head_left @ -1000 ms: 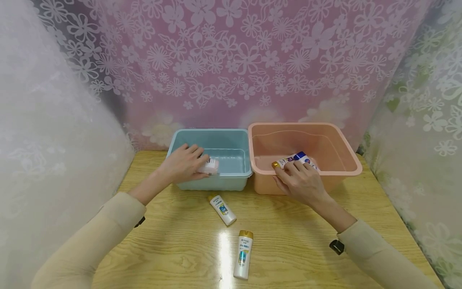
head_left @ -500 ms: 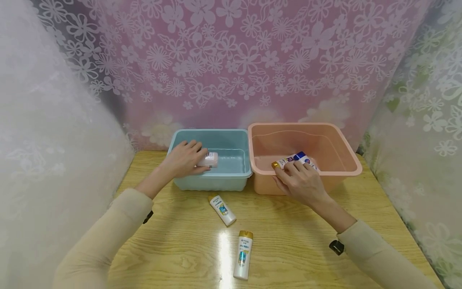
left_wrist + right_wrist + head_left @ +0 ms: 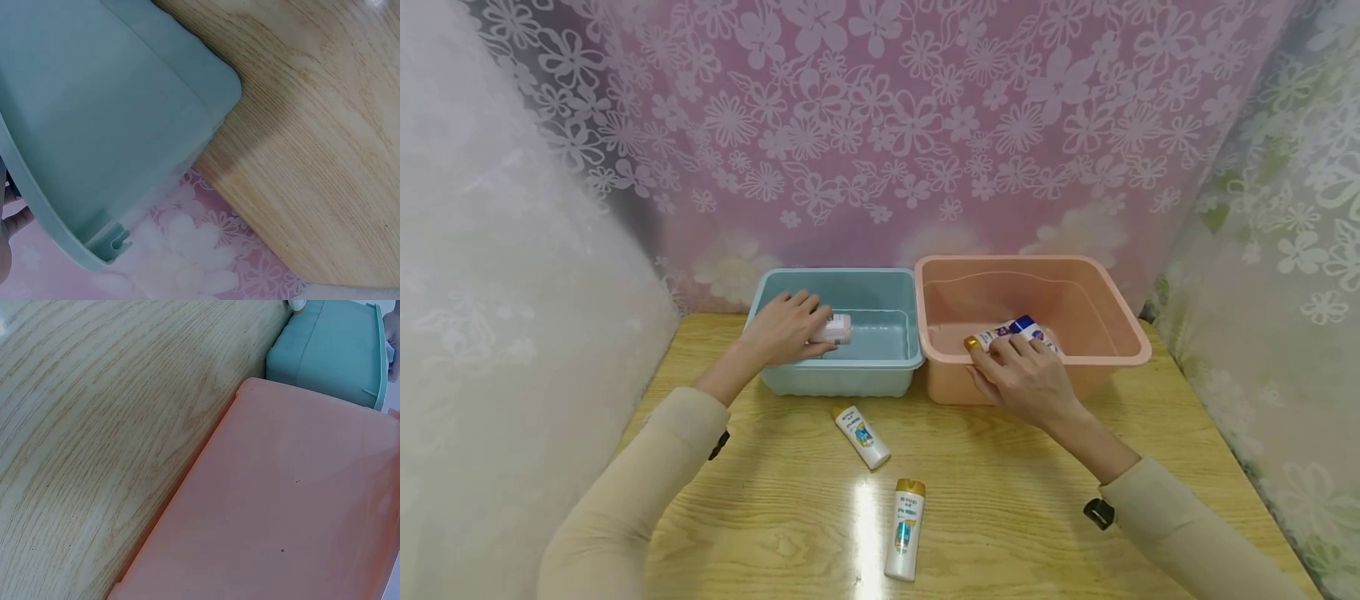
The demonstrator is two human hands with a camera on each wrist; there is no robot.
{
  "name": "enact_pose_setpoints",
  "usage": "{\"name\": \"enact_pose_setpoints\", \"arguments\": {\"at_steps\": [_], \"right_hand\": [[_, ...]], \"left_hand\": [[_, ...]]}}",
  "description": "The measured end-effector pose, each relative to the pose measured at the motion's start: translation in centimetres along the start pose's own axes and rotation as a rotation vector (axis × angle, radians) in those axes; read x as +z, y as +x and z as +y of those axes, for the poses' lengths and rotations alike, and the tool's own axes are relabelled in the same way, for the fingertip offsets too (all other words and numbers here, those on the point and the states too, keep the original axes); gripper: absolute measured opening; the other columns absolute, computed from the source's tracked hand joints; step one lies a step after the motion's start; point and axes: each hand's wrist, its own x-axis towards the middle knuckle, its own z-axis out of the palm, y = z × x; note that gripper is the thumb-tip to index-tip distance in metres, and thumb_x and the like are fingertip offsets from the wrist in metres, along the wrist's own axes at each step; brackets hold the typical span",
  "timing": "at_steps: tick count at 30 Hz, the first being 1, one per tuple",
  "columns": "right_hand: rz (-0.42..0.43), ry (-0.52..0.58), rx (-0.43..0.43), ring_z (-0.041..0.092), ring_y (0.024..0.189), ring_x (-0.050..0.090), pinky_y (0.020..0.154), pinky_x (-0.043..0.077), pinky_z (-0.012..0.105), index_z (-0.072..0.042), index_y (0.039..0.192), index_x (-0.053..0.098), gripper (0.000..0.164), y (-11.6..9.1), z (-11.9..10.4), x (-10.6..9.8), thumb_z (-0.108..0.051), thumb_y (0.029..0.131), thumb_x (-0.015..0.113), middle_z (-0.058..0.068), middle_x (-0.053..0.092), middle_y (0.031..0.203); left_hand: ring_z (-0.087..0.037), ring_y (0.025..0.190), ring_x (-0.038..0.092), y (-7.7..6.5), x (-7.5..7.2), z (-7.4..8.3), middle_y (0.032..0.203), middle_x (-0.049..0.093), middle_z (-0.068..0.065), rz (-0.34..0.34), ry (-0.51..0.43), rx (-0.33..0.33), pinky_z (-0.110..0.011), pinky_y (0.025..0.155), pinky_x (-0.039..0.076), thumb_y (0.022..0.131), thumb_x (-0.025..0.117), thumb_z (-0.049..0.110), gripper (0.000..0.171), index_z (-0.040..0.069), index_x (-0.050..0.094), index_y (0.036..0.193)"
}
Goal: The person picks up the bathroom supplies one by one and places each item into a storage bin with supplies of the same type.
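Note:
My left hand [image 3: 786,331] reaches over the front left of the blue plastic bin [image 3: 883,364] and holds a small pale bottle [image 3: 837,328] between thumb and fingers, lying sideways. At the front rim of the peach bin [image 3: 1097,360], my right hand [image 3: 1030,379] grips the edge, fingers over the rim and thumb outside. Just beyond those fingers, inside the bin, are a gold-capped bottle [image 3: 989,337] and a blue-capped bottle [image 3: 1026,326], both partly hidden. The left wrist view shows the blue bin's outer wall [image 3: 125,100]; the right wrist view shows the peach bin's wall [image 3: 294,487].
Two white shampoo bottles with gold caps lie on the wooden table [image 3: 775,517]: one bottle [image 3: 862,437] slanted before the blue bin, another bottle [image 3: 906,531] nearer me. Floral curtains [image 3: 880,125] hang behind and at both sides. The bins stand side by side.
My left hand has shifted slightly, and the pale bottle in it has moved a little up and left over the blue bin. My right hand stays at the peach bin's rim.

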Motion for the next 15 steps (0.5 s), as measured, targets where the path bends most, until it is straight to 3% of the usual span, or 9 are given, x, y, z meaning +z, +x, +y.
{"name": "enact_pose_setpoints", "arguments": {"at_steps": [8, 15], "right_hand": [[-0.010, -0.003, -0.001, 0.032, 0.075, 0.068, 0.057, 0.056, 0.043, -0.014, 0.109, 0.076, 0.036, 0.1, 0.0, -0.2, -0.042, 0.105, 0.056, 0.013, 0.070, 0.087], [-0.027, -0.002, 0.001, 0.032, 0.076, 0.069, 0.058, 0.057, 0.043, -0.013, 0.111, 0.076, 0.041, 0.0, 0.0, -0.1, -0.044, 0.109, 0.049, 0.013, 0.070, 0.088]], "left_hand": [[-0.030, 0.109, 0.064, 0.3, 0.8, -0.5, 0.117, 0.067, -0.013, -0.038, -0.028, -0.032, -0.046, 0.088, 0.056, 0.102, 0.058, 0.062, 0.055, 0.011, 0.060, 0.123], [-0.031, 0.112, 0.064, 0.5, 1.2, -0.8, 0.121, 0.067, -0.014, -0.055, -0.022, -0.035, -0.047, 0.089, 0.056, 0.102, 0.058, 0.063, 0.057, 0.010, 0.060, 0.126]]}}
